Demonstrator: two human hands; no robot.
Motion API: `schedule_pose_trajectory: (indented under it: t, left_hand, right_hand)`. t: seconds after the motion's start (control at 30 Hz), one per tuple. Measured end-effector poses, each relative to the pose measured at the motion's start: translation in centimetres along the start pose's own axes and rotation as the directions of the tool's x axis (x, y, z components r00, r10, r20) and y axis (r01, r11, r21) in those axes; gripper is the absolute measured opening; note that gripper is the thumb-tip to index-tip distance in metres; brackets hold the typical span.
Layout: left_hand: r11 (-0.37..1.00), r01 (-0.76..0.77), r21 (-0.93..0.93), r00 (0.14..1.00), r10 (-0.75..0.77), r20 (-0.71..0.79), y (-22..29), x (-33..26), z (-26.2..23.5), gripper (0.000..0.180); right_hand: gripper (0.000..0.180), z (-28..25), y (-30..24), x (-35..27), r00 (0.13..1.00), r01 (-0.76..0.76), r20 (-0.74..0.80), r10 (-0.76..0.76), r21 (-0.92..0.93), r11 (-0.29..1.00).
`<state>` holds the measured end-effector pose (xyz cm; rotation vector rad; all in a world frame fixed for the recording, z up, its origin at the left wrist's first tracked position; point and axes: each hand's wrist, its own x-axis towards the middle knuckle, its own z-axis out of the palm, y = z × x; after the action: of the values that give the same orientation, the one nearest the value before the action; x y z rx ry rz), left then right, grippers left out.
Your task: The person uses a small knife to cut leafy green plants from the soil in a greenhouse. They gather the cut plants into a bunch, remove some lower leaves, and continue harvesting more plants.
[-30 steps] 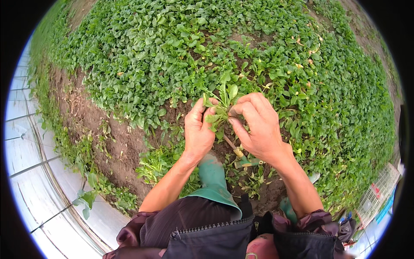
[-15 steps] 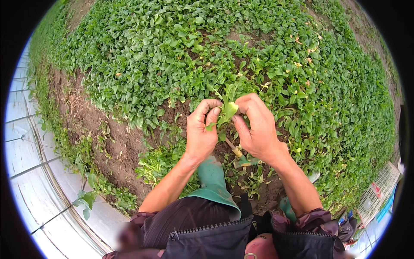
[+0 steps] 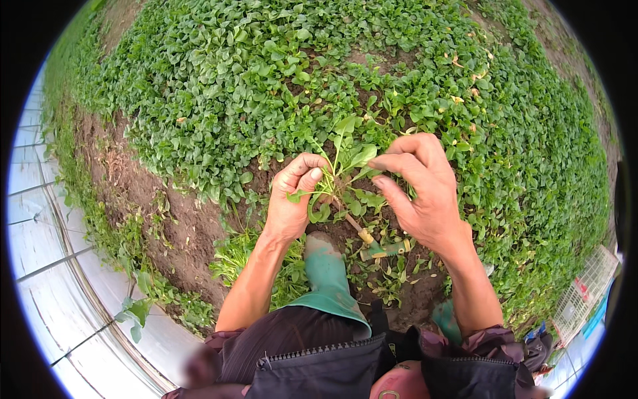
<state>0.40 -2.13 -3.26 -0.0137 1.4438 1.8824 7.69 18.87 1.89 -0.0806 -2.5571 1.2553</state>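
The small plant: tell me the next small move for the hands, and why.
Probably bring the right hand slightly left and pinch the nearest leaf. The left hand already grips the plant from its left side, which should steady it, while the right thumb and forefinger stand apart close beside that leaf.

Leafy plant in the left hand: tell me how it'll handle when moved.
The leafy plant likely feels light, being mostly slender stems and leaves. Its broad leaves probably bend and tear easily, since they look thin and splay beyond the left hand.
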Motion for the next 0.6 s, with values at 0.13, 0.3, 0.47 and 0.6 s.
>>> schedule_pose_trajectory:
  t: [0.13,0.3,0.47,0.6]
  left_hand:
    - [0.992,-0.046,0.113,0.999,0.045,0.017,-0.1,0.0,0.0,0.014]
    - [0.994,-0.105,-0.045,0.986,0.098,-0.134,0.3,-0.5,-1.3,0.014]
    - [0.976,0.029,0.214,0.995,-0.007,-0.103,3.9,-5.8,-8.0,0.011]
    - [0.611,0.251,0.751,0.853,-0.506,0.127,7.4,-10.3,-12.1,0.016]
  right_hand:
    - [0.018,1.1,0.7,1.0,0.983,0.119,0.148,-0.112,-0.038,0.992]
    - [0.015,0.5,-0.7,0.1,0.964,0.096,0.259,-0.057,-0.142,0.985]
    - [0.025,-0.5,-0.5,-7.0,0.747,0.100,0.664,-0.022,-0.081,0.992]
    - [0.039,1.8,0.8,-13.8,0.656,0.085,0.744,0.123,-0.235,0.968]
